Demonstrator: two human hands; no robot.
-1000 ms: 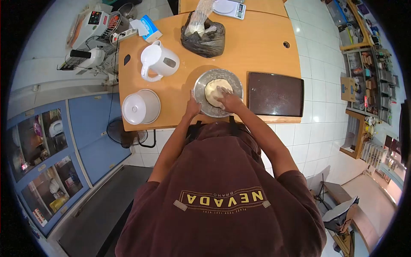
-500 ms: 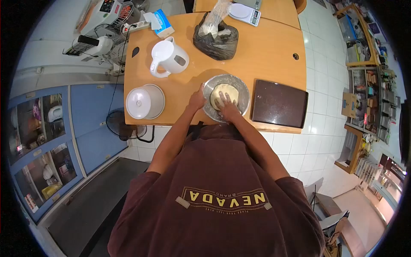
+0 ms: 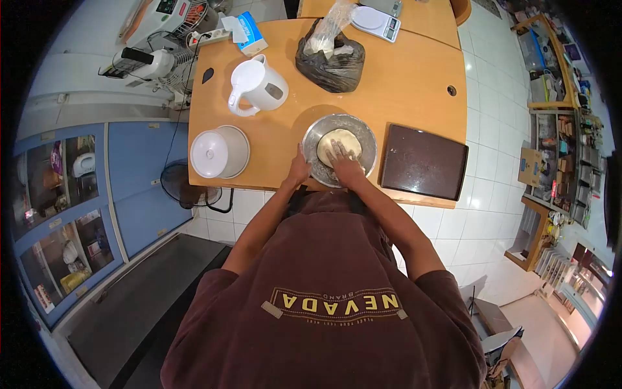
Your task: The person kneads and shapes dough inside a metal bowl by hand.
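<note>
A round, pale lump of dough (image 3: 337, 139) lies in a metal mixing bowl (image 3: 370, 139) near the table's front edge. My left hand (image 3: 299, 168) holds the bowl's left rim, its fingers closed around the edge. My right hand (image 3: 346, 166) reaches into the bowl from the near side. Its fingers lie stretched out on the near part of the dough, and flour whitens them. Bits of flour or dough cling to the bowl's inner wall.
A dark baking tray (image 3: 424, 162) lies right of the bowl. To the left stand a lidded white container (image 3: 220, 152) and a white electric kettle (image 3: 258, 84). Behind are a black plastic bag (image 3: 332, 68), a kitchen scale (image 3: 376, 23) and a blue-white box (image 3: 251, 34).
My right hand has shifted slightly on the dough, and its fingers are closer together. The bowl sits a little further left relative to the tray. My left hand stays at the rim.
</note>
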